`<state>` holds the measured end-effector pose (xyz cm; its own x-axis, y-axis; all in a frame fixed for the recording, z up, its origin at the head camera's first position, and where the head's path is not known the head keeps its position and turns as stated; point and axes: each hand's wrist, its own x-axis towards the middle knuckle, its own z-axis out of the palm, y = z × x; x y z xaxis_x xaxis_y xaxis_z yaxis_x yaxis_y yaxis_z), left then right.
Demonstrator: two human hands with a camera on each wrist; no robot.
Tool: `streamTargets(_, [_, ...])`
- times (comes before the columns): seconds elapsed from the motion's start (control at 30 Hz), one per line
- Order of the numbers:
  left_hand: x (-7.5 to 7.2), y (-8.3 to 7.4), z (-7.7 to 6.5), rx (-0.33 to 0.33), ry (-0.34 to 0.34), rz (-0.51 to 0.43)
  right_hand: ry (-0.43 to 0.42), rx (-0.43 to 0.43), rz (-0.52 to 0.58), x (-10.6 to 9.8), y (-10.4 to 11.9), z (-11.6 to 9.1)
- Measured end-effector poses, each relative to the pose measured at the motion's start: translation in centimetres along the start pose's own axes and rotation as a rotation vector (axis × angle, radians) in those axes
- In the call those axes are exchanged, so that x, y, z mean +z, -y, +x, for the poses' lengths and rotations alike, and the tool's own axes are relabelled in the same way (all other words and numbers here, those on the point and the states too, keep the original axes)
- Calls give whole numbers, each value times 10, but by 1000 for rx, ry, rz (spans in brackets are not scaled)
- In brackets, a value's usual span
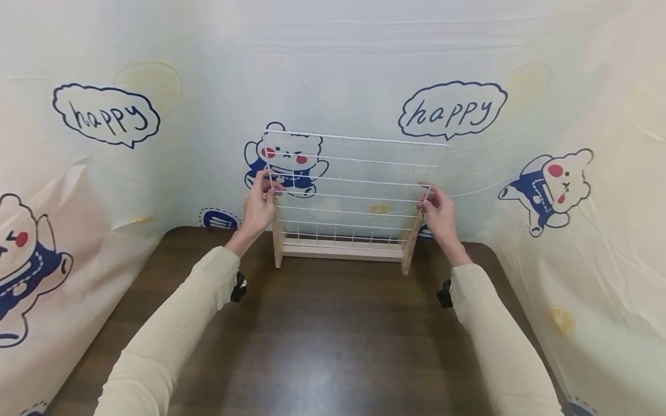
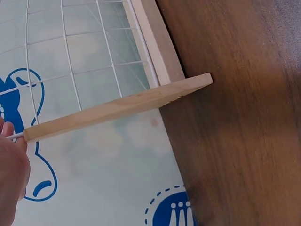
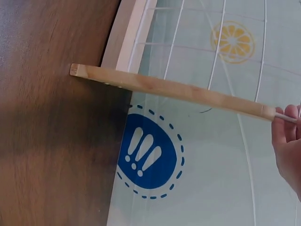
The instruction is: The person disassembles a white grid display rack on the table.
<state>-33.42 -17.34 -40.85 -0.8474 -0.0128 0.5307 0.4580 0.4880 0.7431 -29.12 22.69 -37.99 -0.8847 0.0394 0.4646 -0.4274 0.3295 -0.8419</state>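
A white wire grid panel (image 1: 359, 198) stands tilted in a light wooden stand (image 1: 343, 251) at the table's far side. My left hand (image 1: 259, 202) pinches the grid's left side wire just above the wooden side piece (image 2: 117, 107). On the other side my right hand (image 1: 439, 211) pinches the right side wire, close above the top end of the right side piece (image 3: 174, 89). Both wrist views show the wire running from the fingers to the end of the wood. The grid's lower end sits down between the two side pieces, near the crossbar.
The stand rests on a dark brown wooden table (image 1: 322, 335). Behind and beside the table hangs a pale cloth (image 1: 359, 58) printed with cartoon bears, speech bubbles and orange slices. A dark wrist device (image 1: 239, 287) shows at the left cuff, another (image 1: 444, 293) at the right.
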Motion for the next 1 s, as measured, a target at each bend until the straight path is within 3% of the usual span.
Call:
streamTargets(0.33, [-5,-2,1,-27,27,-38,23,34,94,-1,4,5])
streamTargets(0.57, [0,-7,3,-21,-10,-54,-27,45,78,0,1,7])
streamTargets(0.77, [1,-9,3,-49,-28,-126,-64,54,89,3,-3,6])
streamTargets(1.0, [-4,-8,4,-35,3,-204,-64,57,52,6,-3,7])
